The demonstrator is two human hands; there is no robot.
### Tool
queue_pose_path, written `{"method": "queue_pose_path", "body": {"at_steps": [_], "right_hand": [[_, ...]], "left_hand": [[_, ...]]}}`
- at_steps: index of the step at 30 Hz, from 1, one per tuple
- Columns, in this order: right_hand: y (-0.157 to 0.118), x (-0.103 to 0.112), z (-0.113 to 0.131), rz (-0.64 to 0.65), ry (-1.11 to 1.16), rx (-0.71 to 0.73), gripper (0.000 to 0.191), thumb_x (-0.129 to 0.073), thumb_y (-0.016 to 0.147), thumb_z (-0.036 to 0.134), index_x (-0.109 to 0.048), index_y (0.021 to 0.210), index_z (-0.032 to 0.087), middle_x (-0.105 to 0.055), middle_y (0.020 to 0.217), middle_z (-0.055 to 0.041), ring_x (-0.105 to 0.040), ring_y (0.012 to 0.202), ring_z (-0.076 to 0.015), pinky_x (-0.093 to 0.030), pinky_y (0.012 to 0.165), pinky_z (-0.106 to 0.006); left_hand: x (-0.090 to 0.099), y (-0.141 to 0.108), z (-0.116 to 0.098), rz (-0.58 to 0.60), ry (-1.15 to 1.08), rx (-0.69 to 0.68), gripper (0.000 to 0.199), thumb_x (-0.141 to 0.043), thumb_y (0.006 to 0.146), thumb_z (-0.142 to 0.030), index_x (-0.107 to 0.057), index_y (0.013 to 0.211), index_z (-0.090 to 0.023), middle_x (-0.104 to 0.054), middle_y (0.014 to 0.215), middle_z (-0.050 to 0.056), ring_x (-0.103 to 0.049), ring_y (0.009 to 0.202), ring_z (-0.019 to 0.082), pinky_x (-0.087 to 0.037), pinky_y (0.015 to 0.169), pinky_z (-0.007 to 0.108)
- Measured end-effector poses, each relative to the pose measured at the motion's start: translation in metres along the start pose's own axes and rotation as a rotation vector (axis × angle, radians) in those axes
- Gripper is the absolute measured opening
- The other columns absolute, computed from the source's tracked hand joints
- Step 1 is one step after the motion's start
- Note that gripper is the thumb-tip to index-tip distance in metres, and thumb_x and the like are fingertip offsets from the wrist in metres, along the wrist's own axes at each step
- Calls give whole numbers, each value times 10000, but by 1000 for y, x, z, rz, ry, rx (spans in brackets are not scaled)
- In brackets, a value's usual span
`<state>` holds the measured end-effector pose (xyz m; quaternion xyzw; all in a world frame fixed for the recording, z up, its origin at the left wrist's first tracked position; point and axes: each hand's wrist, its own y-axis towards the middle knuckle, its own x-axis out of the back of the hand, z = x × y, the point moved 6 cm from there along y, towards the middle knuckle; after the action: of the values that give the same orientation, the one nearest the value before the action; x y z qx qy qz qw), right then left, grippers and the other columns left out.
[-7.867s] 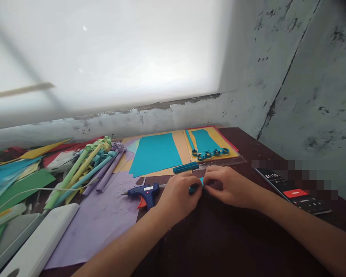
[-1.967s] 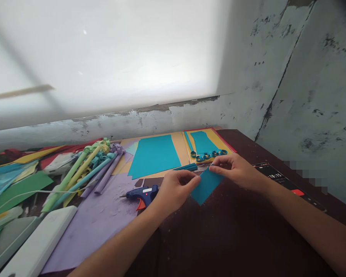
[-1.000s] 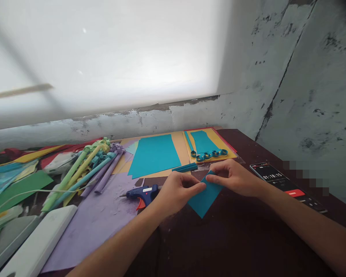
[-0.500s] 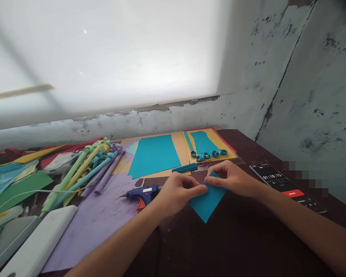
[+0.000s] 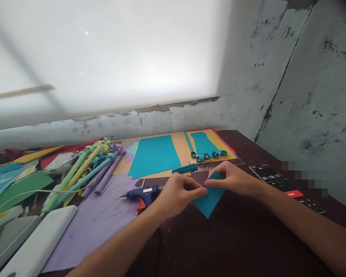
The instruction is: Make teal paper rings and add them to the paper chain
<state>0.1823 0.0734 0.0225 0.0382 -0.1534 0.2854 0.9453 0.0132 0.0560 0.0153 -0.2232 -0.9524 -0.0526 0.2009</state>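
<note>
Table (image 5: 233, 242), curls (image 5: 215, 154) on yellow sheet (image 5: 220, 142), grips (image 5: 177, 195) (image 5: 238, 180) pinching teal paper (image 5: 210, 203)

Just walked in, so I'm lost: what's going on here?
The left hand and right hand of a person pinch a small teal paper over a dark table. A glue gun lies by the left hand, a phone right of the right hand. Paper tubes lie farther left.

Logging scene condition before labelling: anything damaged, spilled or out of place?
Yes: the wall shows dark blotches and a ragged dark line, so it looks worn. The purple sheet has flecks and smudges near the glue gun, unlike the cleaner teal sheets. The held teal paper shows no tear.
</note>
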Motion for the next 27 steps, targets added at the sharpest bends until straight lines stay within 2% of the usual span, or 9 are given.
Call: {"method": "queue_pose_path", "body": {"at_steps": [6,9,16,21,27], "right_hand": [[-1,5,1,-50,-6,-21,368,-801,775,526,-747,722,166,-625,681,-21,-513,630,-132,-398,588,-274],[-1,5,1,-70,40,-31,383,-801,763,543,-731,717,169,-621,691,-18,-520,638,-133,-412,605,-277],[0,13,-2,-149,-18,-49,426,-810,732,575,-702,690,164,-601,681,-12,-500,640,-132,-390,585,-276],[-1,11,0,-121,6,-56,415,-811,738,569,-761,784,159,-668,760,-40,-555,689,-151,-424,619,-283],[-2,15,1,-84,-4,-9,408,-827,730,563,-790,764,158,-672,680,-35,-542,626,-139,-415,584,-280]], "left_hand": [[0,-1,-4,-13,3,1,285,-733,823,-416,-809,787,-144,-726,753,46,-550,660,141,-379,587,252],[3,-1,-5,-44,9,-7,278,-729,826,-409,-803,773,-146,-708,723,34,-531,640,129,-362,576,250],[1,-2,-2,-3,2,31,327,-713,822,-433,-773,722,-128,-630,632,18,-461,581,115,-304,531,258],[1,-4,-5,-14,8,42,305,-712,813,-413,-778,712,-132,-625,632,16,-443,578,113,-291,523,260],[-2,-2,-2,10,-10,37,316,-715,816,-430,-785,731,-133,-642,654,26,-467,602,126,-314,550,266]]}}
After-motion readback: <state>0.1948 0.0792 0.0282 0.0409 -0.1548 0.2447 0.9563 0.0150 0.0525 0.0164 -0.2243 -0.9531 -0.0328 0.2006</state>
